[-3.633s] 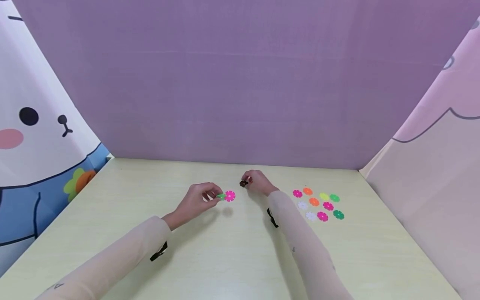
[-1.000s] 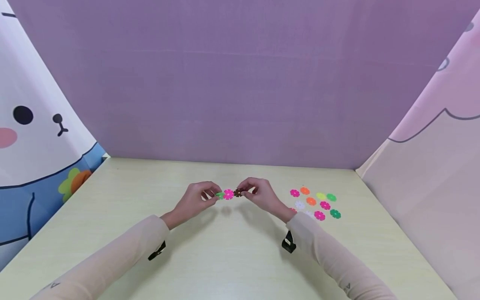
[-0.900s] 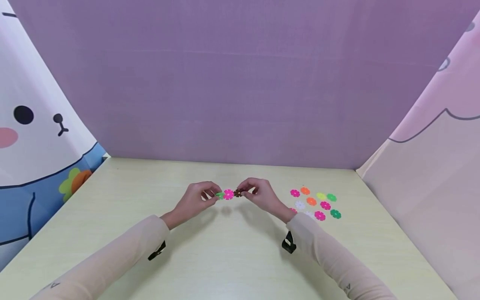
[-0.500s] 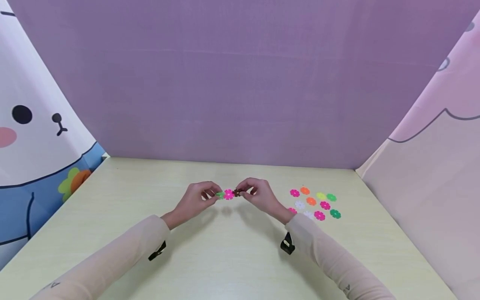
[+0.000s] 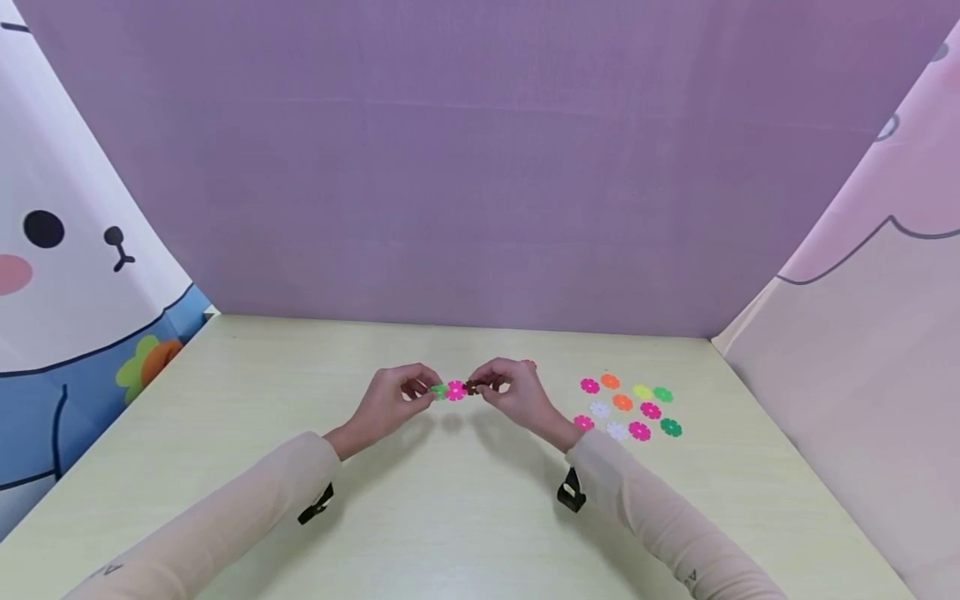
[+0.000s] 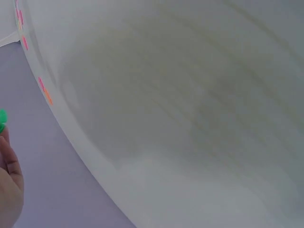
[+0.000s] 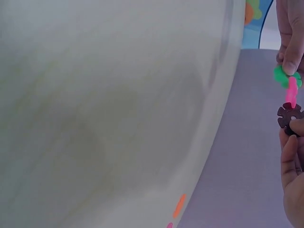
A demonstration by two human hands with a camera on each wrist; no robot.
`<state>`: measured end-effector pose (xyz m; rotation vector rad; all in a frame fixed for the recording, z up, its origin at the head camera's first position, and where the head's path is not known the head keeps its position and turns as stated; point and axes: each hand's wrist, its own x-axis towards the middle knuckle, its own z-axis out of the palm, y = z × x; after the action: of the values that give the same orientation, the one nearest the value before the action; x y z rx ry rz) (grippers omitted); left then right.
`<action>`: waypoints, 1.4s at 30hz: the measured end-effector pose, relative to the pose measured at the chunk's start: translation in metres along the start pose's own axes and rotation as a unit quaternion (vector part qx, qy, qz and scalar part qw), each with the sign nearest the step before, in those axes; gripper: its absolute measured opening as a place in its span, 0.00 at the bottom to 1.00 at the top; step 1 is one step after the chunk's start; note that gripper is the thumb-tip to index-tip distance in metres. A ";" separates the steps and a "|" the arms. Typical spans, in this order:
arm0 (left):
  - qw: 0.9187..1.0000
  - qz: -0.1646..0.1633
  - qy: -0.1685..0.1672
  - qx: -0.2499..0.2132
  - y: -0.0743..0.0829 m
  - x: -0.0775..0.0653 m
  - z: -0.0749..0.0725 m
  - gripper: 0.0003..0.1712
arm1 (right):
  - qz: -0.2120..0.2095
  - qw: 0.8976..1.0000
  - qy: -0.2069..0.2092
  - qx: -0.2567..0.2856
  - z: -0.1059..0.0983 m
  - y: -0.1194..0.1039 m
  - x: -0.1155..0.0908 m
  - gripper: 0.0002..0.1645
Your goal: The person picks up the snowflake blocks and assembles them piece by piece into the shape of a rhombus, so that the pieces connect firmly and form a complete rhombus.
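Right hand (image 5: 519, 395): fingertips pinch a dark brown, flower-shaped plastic disc (image 5: 472, 387) at 9 o'clock.
Left hand (image 5: 388, 397): fingertips pinch a bright green, flower-shaped plastic disc (image 5: 440, 391) at 3 o'clock.
Hot-pink, flower-shaped plastic disc (image 5: 455, 391): between both, touching each.

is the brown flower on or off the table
Off: right wrist view shows the right hand pinching the brown flower, clear of the table.

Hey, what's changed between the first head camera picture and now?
The right hand has moved toward the left hand and the person, bringing the brown piece from apart to against the pink flower. The edge of another pink piece now shows behind it. Nothing was visibly let go; the left hand still pinches the green piece, and the loose pieces lie as before.
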<state>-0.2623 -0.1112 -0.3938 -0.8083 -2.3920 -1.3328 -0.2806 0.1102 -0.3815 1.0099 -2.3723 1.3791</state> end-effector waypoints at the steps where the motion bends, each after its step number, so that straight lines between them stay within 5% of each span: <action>1: 1.000 -0.001 -0.001 -0.002 0.000 0.000 0.000 0.07 | 0.000 1.000 0.000 -0.001 0.000 0.000 0.000 0.09; 27: 1.000 -0.030 -0.007 -0.008 -0.003 0.000 -0.004 0.08 | 0.009 0.998 -0.040 -0.052 -0.010 0.007 0.002 0.11; 42: 0.999 -0.030 -0.012 -0.010 -0.004 -0.003 -0.007 0.09 | 0.086 0.988 -0.042 -0.124 -0.035 0.056 0.015 0.13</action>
<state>-0.2625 -0.1203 -0.3944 -0.7673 -2.4425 -1.3796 -0.3335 0.1508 -0.3931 0.8273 -2.6667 1.0721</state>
